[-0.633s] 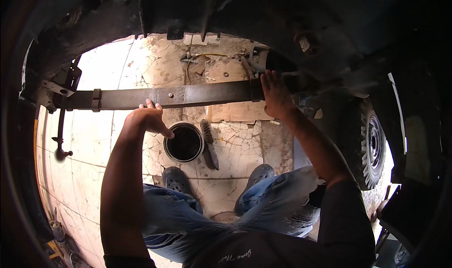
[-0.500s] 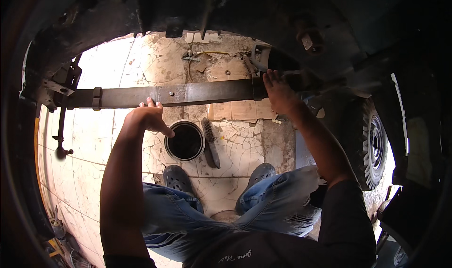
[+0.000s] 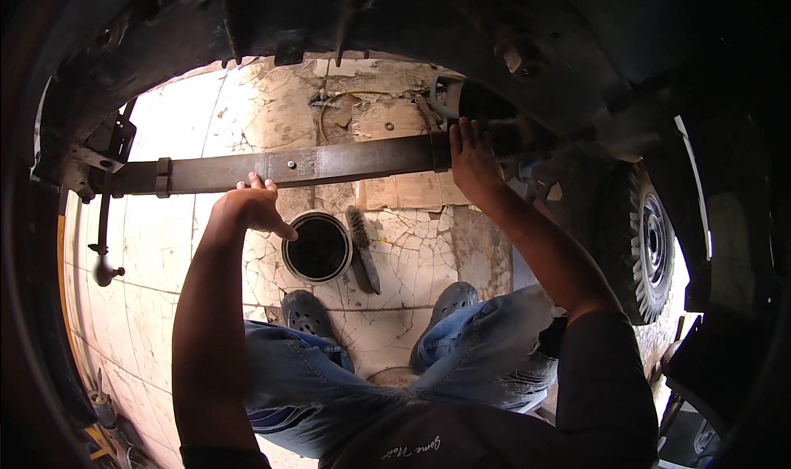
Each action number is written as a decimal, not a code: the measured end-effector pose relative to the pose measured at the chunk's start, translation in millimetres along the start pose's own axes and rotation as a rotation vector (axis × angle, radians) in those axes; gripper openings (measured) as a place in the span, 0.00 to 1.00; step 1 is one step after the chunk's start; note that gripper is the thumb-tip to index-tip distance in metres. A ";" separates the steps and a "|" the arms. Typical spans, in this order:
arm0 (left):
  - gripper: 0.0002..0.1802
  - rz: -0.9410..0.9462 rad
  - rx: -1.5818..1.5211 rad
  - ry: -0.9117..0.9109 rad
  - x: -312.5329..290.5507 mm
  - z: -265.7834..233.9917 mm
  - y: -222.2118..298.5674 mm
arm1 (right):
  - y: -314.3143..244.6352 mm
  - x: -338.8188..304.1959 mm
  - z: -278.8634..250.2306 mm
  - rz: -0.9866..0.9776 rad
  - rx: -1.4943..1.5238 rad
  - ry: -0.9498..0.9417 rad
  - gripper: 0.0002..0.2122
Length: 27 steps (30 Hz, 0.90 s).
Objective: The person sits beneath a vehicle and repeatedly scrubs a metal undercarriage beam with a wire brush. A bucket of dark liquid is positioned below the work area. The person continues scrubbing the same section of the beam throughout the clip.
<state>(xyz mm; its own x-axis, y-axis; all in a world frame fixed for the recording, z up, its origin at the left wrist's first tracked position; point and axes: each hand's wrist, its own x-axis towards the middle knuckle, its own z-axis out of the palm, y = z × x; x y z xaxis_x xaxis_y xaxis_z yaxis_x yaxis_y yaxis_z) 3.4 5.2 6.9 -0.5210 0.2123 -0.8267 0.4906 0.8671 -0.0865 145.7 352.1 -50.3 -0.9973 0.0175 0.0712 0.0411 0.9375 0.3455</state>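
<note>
A dark leaf spring spans the space beneath a vehicle. A small bolt or pin shows near its middle, and a clip wraps its left part. My left hand rests at the spring's near edge, fingertips on the metal and thumb spread away. Further right, my right hand lies with fingers stretched out beside another clip. Its palm side is hidden. Below the spring, a round dark can stands on the floor with a wire brush next to it.
Dark vehicle bodywork arches over the far side. A link rod hangs at the left end of the spring. At the right are a tyre and its wheel. Cardboard with a small ring lies on the cracked tiles.
The view has shifted slightly, so most things sit a little further left. Both hands keep about the same places on the spring.
</note>
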 end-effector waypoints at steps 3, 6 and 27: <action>0.72 0.010 0.001 0.012 -2.5 2.5 -2.5 | 1.5 -3.5 -11.7 -0.077 -0.049 -0.139 0.29; 0.72 0.022 -0.006 0.019 -4.7 1.0 -3.4 | -2.7 -27.9 -8.9 -0.104 -0.177 -0.090 0.27; 0.69 -0.007 0.026 0.019 -1.8 1.2 -1.1 | 3.1 1.2 0.6 -0.070 -0.127 -0.084 0.28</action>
<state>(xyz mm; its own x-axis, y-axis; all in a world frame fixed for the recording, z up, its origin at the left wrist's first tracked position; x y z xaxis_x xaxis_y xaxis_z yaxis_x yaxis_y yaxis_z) 4.6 3.4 7.9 -0.5372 0.2153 -0.8155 0.5051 0.8565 -0.1066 144.5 355.2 -49.7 -0.9993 -0.0124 -0.0342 -0.0268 0.8862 0.4626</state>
